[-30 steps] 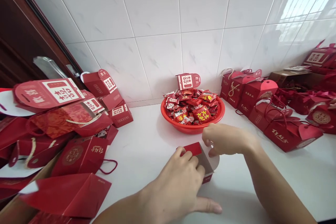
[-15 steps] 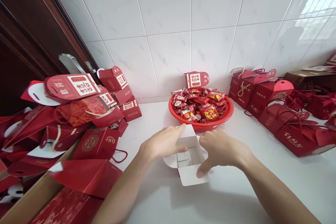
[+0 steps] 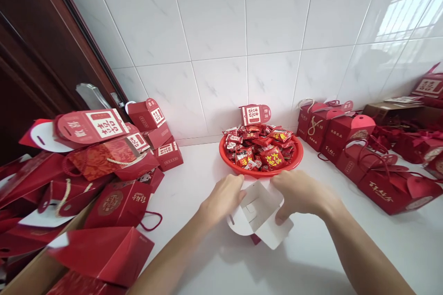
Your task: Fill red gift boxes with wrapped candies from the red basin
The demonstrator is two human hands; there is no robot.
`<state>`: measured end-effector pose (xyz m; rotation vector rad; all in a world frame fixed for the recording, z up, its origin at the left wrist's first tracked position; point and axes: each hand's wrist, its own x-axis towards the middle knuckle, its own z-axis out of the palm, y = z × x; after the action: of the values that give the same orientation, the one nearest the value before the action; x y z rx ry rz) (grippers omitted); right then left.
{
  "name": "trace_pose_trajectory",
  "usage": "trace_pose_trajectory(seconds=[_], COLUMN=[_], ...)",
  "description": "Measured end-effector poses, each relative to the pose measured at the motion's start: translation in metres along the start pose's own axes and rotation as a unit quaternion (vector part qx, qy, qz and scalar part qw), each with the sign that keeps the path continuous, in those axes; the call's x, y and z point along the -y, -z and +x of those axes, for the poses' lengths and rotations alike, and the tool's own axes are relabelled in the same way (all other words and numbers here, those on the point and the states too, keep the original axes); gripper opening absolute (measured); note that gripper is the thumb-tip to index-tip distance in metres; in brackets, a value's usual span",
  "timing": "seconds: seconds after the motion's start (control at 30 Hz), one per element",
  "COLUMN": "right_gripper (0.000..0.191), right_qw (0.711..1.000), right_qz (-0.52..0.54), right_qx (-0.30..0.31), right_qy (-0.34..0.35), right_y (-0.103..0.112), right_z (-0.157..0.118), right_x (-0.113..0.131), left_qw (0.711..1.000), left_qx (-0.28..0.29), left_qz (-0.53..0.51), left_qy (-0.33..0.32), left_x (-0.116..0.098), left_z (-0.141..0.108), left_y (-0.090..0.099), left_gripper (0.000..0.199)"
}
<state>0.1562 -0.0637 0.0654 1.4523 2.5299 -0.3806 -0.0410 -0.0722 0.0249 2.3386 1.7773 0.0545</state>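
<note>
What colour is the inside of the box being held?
The box is white inside; head view shows it best.

Since 1 s ago: left hand (image 3: 223, 196) off the top of the box (image 3: 265, 207), now at its left edge; right hand (image 3: 301, 193) has its thumb over the near flap (image 3: 277, 234). Last half second: box turned counterclockwise, near flap swung toward the right wrist, rounded flap (image 3: 238, 225) now nearer the wearer than the left fingertips.
</note>
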Motion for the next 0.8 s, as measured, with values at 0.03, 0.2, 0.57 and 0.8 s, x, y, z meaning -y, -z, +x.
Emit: trace_pose_trajectory(seconds=[0.03,0.2,0.57,0.8], right_gripper=[0.035,0.034,0.023,0.032], right_qw=[1.0,0.996,0.952,0.967], right_qz=[0.01,0.042,0.095,0.123], right_qx=[-0.01,-0.056,-0.263,-0.184], right_qy=[-0.012,-0.055,-0.127,-0.126], right_y=[0.002,0.013,0.018,-0.001], right_z=[-0.002,-0.014,0.038,0.079], right_x=[-0.004,-0.025,-0.067,-0.069], left_qw=[1.0,0.997,0.969,0.971], left_qx=[-0.013,-0.041,-0.161,0.004], left_qz=[-0.011,-0.063,-0.175,-0.171], left_qy=[0.001,0.009,-0.061,-0.164], left_x=[-0.002,-0.008,0.013,0.013], left_z=[0.001,0.004,0.031,0.085], left_y=[-0.003,-0.004,0.021,0.021], left_gripper=[0.011,0.016,0.021,0.025])
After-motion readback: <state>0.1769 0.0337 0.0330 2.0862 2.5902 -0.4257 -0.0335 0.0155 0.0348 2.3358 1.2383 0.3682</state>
